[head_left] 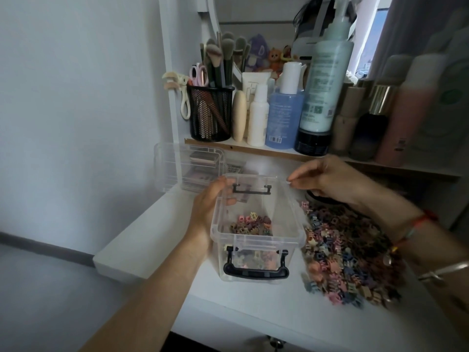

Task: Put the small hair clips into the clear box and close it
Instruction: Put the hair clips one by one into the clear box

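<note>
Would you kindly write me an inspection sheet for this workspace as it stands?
Surface: white desk, dimly lit.
Job's things: box open, a few clips inside; pile of clips on the desk to its right; no lid made out.
Clutter: second clear box behind left; brush cup and bottles on the shelf.
Grippers: left hand grips the box's left wall; right hand pinched at its far right corner, hold unclear.
Cables: nothing seen.
Surroundings: wall at left.
</note>
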Tool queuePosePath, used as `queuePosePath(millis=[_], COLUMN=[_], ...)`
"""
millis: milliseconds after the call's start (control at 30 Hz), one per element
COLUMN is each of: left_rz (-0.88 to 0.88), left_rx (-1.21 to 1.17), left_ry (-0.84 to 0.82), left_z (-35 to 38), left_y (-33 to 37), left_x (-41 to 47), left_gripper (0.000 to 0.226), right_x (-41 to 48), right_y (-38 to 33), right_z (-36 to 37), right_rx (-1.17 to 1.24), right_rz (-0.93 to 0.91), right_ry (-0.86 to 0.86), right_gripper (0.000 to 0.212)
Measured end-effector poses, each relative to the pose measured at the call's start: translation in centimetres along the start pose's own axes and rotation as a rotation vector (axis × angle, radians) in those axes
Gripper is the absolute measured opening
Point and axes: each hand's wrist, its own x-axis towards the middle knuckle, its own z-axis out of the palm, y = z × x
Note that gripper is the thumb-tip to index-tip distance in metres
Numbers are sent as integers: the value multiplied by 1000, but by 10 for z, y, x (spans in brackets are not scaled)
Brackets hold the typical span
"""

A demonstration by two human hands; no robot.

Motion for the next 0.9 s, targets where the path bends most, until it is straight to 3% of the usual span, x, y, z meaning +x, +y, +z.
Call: queuePosePath(millis=[67,134,300,401,467,534,601,668,734,901], left_rz=[3,5,-6,-11,-19,-19,-14,-15,-17,-38], left_rx=[5,8,7,12,10,0,-4,-3,10,-4], left_ry=[2,-7,-7,-6,-11,-1,4,3,5,-1], left_z=[0,-1,0,-1,0,-1,0,1,0,-1], left_y=[0,-1,-1,-1,-1,-1,-1,-1,-1,-2], left_x=[0,1,1,1,1,2,1,0,-1,-1], left_gripper=[23,23,24,22,19,18,21,22,22,24], right_x=[9,14,10,11,12,-2,-15,-22,-18,-14], right_y=[16,28,24,20,11,-13,-30,-34,-25,10], right_z=[6,14,32,28,16,6,-1,-5,-5,3], right_rx=[-329,-696,-1031,-903,-520,7,203,195,104,-548], right_rz=[-13,35,160,132,54,0,-44,-68,-71,1], right_ry=[87,71,17,120,217,99,-63,-121,-73,-168], right_gripper=[18,26,30,26,16,10,5,5,8,12])
